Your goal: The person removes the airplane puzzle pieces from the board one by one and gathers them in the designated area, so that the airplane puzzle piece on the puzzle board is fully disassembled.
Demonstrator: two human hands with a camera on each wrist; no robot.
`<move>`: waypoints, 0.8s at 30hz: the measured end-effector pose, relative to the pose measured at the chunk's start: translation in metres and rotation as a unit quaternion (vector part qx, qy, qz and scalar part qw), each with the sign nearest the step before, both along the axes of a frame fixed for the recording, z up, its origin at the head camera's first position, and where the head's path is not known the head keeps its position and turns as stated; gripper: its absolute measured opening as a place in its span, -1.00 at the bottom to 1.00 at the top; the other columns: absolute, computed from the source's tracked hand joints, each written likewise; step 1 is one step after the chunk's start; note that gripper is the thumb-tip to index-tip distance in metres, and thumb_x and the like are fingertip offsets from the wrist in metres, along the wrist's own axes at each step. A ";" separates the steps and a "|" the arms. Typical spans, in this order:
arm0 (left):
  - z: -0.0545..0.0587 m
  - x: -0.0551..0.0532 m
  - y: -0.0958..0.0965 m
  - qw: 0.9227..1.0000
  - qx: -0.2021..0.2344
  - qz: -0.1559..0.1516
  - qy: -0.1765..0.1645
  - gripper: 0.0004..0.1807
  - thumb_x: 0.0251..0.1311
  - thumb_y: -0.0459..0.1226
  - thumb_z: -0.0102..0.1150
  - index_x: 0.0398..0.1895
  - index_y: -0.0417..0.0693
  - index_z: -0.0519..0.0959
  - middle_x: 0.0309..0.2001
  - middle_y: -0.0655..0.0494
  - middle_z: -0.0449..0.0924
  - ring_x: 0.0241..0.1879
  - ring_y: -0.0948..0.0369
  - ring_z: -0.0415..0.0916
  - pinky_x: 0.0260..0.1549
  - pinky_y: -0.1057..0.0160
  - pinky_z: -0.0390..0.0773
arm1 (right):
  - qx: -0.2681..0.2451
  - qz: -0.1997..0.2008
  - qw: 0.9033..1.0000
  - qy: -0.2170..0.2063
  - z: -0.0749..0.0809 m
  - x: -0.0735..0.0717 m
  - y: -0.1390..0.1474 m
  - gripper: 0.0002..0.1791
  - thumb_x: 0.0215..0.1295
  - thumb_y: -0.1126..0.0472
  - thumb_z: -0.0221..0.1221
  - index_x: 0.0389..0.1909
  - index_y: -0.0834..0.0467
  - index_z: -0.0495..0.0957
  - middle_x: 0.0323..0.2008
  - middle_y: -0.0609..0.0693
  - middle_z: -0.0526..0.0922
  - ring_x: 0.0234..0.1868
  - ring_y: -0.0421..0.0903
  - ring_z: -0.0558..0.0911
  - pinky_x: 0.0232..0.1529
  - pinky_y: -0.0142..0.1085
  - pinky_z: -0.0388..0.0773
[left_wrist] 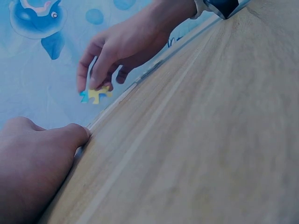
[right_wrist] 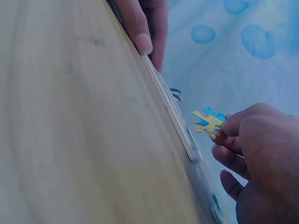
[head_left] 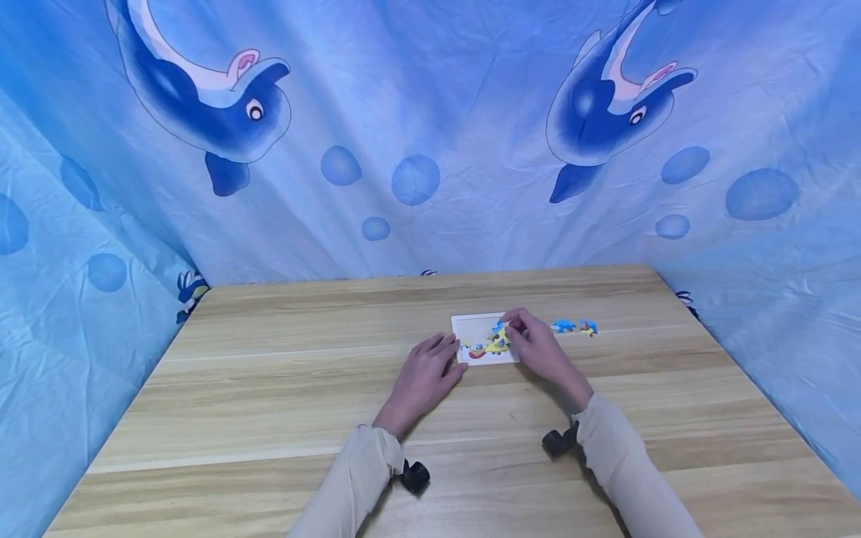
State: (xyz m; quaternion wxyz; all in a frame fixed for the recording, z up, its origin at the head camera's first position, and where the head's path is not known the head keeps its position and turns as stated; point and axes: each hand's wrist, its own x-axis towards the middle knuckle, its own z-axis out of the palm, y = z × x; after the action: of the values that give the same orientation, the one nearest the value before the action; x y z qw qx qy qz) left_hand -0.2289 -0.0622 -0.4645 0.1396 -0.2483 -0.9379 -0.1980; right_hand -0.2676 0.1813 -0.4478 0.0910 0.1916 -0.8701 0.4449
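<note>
A small white puzzle tray (head_left: 477, 329) lies on the wooden table, with joined pieces (head_left: 478, 351) along its near side showing yellow and red print. My left hand (head_left: 424, 373) rests at the tray's left edge, fingers fairly straight, its thumb by the near corner. Over the tray's right part, my right hand (head_left: 538, 350) pinches a yellow and blue puzzle piece (right_wrist: 208, 122) between thumb and forefinger. That piece is held up off the tray in both wrist views, tilted. Its outline is partly covered by the fingertips.
Loose blue puzzle pieces (head_left: 563, 326) lie in a row right of the tray, the farthest one (head_left: 589, 327) also showing other colours. The right hand partly hides this row. A blue dolphin-print curtain (head_left: 457, 224) hangs behind the table (head_left: 282, 403) and at its sides.
</note>
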 end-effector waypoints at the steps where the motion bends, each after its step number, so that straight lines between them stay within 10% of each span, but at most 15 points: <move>1: 0.000 0.000 0.000 1.000 -0.001 0.001 -0.001 -0.45 0.34 0.03 0.03 0.26 -0.08 0.48 0.30 0.04 0.42 0.34 0.07 0.27 0.30 0.04 0.27 | 0.001 -0.002 1.000 0.001 0.000 0.001 0.003 -0.80 0.40 0.33 0.04 -0.01 0.16 0.48 -0.33 0.01 0.53 -0.34 -0.10 0.50 -0.34 -0.32 0.50; 24: 0.000 0.000 0.000 1.000 -0.001 -0.001 0.002 -0.45 0.34 0.05 0.03 0.24 -0.08 0.50 0.28 0.02 0.44 0.33 0.07 0.28 0.29 0.02 0.28 | 0.010 -0.042 0.999 0.013 0.002 0.018 0.061 -0.79 0.41 0.34 0.03 0.01 0.27 0.46 -0.29 0.07 0.54 -0.30 -0.10 0.48 -0.35 -0.40 0.49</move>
State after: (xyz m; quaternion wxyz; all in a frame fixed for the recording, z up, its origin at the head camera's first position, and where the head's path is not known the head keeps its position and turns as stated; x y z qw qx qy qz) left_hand -0.2286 -0.0622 -0.4643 0.1412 -0.2501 -0.9375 -0.1967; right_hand -0.2495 0.2426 -0.4463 0.1188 0.1613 -0.8806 0.4293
